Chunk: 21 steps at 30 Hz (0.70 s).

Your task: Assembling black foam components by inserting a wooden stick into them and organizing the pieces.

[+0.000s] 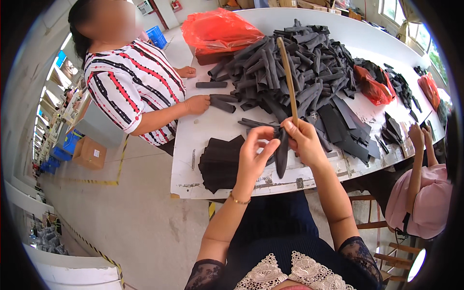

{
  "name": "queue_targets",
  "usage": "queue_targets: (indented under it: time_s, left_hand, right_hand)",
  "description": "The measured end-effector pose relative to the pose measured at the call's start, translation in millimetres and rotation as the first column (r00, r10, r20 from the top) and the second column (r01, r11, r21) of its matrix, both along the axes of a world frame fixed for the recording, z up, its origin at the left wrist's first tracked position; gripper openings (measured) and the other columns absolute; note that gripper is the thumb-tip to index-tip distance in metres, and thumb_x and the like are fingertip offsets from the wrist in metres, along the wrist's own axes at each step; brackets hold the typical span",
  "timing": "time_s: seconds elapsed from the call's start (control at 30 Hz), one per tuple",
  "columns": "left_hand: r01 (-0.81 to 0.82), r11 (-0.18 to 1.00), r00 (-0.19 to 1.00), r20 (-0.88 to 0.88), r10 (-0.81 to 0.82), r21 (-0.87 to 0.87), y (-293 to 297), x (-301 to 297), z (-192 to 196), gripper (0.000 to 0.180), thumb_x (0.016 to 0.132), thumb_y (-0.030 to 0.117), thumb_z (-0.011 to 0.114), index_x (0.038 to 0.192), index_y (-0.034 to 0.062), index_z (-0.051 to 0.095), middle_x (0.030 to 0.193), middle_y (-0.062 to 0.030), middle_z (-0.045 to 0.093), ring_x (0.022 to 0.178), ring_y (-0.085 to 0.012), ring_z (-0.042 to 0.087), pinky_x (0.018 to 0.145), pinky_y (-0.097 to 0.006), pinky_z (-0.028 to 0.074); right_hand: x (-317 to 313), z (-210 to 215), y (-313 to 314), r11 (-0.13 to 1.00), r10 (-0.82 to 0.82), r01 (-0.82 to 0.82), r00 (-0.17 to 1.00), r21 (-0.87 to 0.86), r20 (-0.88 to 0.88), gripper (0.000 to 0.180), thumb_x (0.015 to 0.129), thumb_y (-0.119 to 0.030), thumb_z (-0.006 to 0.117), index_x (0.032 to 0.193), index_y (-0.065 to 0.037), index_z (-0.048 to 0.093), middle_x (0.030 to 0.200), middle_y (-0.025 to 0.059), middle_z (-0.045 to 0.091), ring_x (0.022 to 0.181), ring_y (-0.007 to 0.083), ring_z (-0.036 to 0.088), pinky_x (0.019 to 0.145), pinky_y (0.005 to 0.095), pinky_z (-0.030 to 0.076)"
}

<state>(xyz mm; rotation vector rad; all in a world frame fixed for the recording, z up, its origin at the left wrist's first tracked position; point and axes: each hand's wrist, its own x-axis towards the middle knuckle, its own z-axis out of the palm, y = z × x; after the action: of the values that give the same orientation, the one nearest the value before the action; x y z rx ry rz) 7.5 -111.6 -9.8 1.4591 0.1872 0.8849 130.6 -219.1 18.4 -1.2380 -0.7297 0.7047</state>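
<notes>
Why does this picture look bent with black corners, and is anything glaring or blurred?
In the head view, the wide fisheye lens bows the table and blackens the corners; the windows at upper right look very bright; the standing person's head is partly blurred; the stick looks fairly sharp.

A person in a striped top point(135, 89) stands at the left, with a cardboard box point(89, 152) on the floor point(159, 222) behind, near yellow tape point(116, 182). At right, someone in pink point(423, 203) apparently sits by a wooden stool point(372, 225), partly hidden.
</notes>
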Motion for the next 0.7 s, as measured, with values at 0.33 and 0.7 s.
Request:
queue_targets:
  time_s: [0.33,0.7]
  left_hand:
    - [0.096,0.890,0.995,0.066,-0.074,-0.446,17,15,-19,0.023,0.101,0.024,0.055,0.095,0.0035,0.064,0.084,0.0000,0.061,0.074,-0.0058,0.054,0.066,-0.022,0.044]
    - [0.170,0.514,0.892,-0.353,0.282,0.841,123,-43,-19,0.021,0.080,0.022,0.077,0.095,0.0086,0.071,0.098,-0.0022,0.065,0.098,-0.0216,0.056,0.087,-0.033,0.046]
  right_hand:
    - [3,-41,-3,0.992,0.091,-0.070,0.975,-0.108,0.204,0.020,0.091,-0.019,0.072,0.094,-0.002,0.061,0.067,-0.0065,0.045,0.059,0.0030,0.038,0.053,0.0217,0.031]
    - [59,-5,43,0.853,-0.314,0.510,0.329,0.113,0.891,0.046,0.090,-0.033,0.068,0.122,-0.003,0.055,0.073,0.0117,0.060,0.068,0.0331,0.061,0.068,0.0359,0.048]
